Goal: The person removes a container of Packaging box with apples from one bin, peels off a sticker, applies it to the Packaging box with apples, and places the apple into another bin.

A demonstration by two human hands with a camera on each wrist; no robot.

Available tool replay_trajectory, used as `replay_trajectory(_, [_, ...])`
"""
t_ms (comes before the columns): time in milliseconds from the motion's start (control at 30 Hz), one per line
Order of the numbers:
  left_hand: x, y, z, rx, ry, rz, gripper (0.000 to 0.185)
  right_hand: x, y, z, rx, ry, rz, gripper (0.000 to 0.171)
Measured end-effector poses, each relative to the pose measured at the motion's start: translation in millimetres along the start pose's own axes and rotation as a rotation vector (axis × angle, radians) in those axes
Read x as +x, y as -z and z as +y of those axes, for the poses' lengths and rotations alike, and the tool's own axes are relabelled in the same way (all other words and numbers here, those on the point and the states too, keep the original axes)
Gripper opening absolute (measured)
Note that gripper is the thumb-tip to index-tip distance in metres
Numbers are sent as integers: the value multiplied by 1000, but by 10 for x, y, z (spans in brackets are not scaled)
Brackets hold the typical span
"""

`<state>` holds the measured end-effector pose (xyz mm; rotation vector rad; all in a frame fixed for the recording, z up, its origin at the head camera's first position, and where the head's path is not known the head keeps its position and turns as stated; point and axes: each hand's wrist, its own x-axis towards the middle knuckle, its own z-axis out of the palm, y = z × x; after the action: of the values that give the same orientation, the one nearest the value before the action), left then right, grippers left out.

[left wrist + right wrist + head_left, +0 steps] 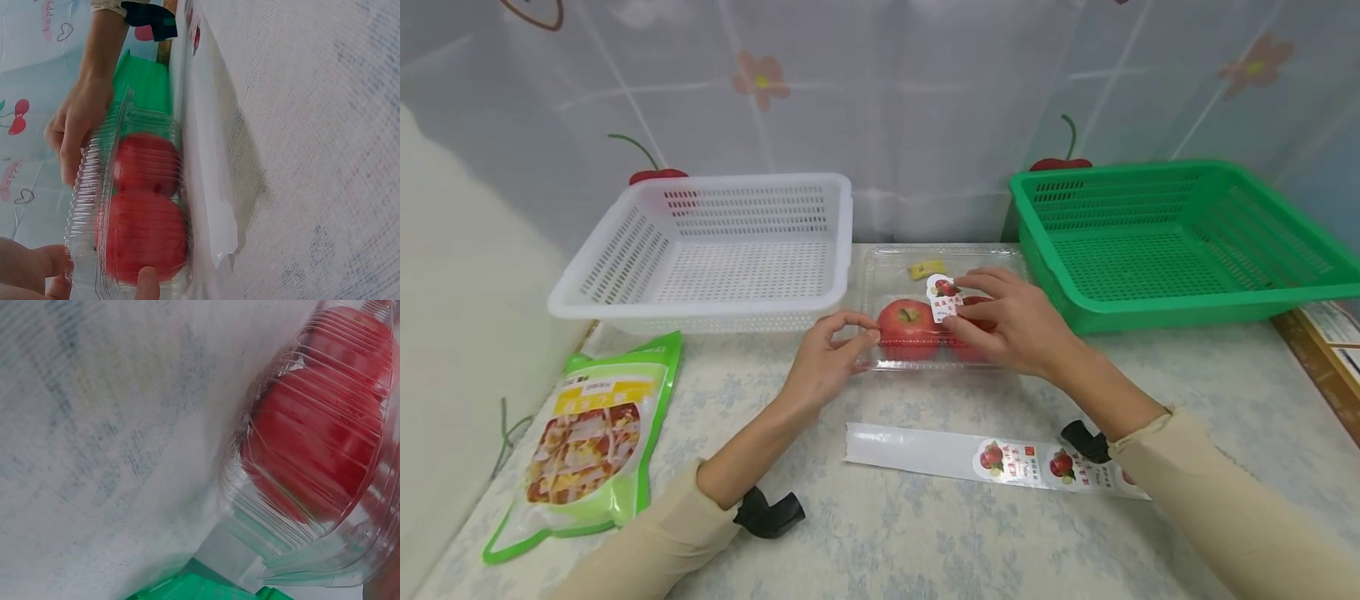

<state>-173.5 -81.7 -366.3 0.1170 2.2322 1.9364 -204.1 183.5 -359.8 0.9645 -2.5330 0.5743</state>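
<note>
The clear plastic box [942, 310] sits at the table's centre, between the white basket [715, 250] at 10 o'clock and the green basket [1172, 242] at 2 o'clock. It contains two red apples [908, 327]. The left hand [826, 362] pinches the box's left edge between thumb and fingertips. The right hand [1011, 321] presses a sticker [943, 298] onto the lid, fingers slightly bent. A sticker strip [992, 458] lies at 6 o'clock; a snack bag [591, 433] at 8 o'clock.
</note>
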Motion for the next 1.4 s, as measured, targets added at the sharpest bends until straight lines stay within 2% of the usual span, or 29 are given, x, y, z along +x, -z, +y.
replay_trajectory(100, [7, -10, -8, -1, -7, 1, 17, -14, 11, 1, 9, -40, -12, 31])
replay_trajectory(200, [5, -16, -5, -9, -6, -1, 16, 2, 27, -8, -42, -117, -117, 45])
replay_trajectory(300, [4, -14, 2, -12, 9, -2, 16, 49, 50, -33, -113, -209, -262, 62])
replay_trajectory(433, [11, -2, 15, -11, 34, 0, 16, 139, 86, -76, -148, -320, -412, 73])
replay_trajectory(567, [14, 11, 25, -33, 38, 15, 15, 250, 91, -96, -155, -368, -480, 77])
replay_trajectory(700, [24, -4, -3, -59, 25, 27, 13, 280, 50, -78, -163, -348, -419, 72])
replay_trajectory(967, [8, -25, -21, -48, 20, 46, 14, 156, -43, -82, -168, -213, -94, 49])
replay_trajectory(1100, [-6, -24, -19, -47, 23, 52, 15, 106, -64, -87, -174, -149, 12, 42])
replay_trajectory(1233, [-3, -34, -18, -51, 16, 45, 15, 71, -58, -73, -148, -157, 27, 42])
replay_trajectory(1300, [1, -40, -18, -49, 11, 47, 15, 67, -44, -65, -129, -170, -13, 49])
replay_trajectory(1400, [11, -41, -24, -49, 6, 51, 14, 82, -24, -53, -121, -181, -119, 61])
